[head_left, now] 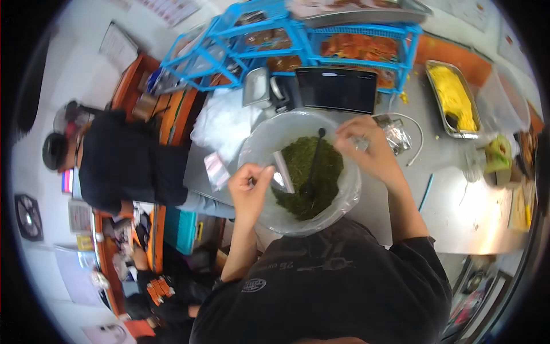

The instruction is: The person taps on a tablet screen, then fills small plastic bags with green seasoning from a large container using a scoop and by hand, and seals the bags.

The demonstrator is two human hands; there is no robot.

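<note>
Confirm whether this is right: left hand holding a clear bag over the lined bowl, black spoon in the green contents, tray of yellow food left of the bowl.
Wrong side: the head view shows the tray of yellow food right of the bowl. The left hand holds the clear bag over the bowl, and the black spoon is in the green contents.

Small clear bag (282, 174), tilted, centre of frame | plastic-lined round tub (350, 198), centre | finely cut green heap (297, 157) inside | black spoon (315, 159) lying across heap, right of bag
</note>
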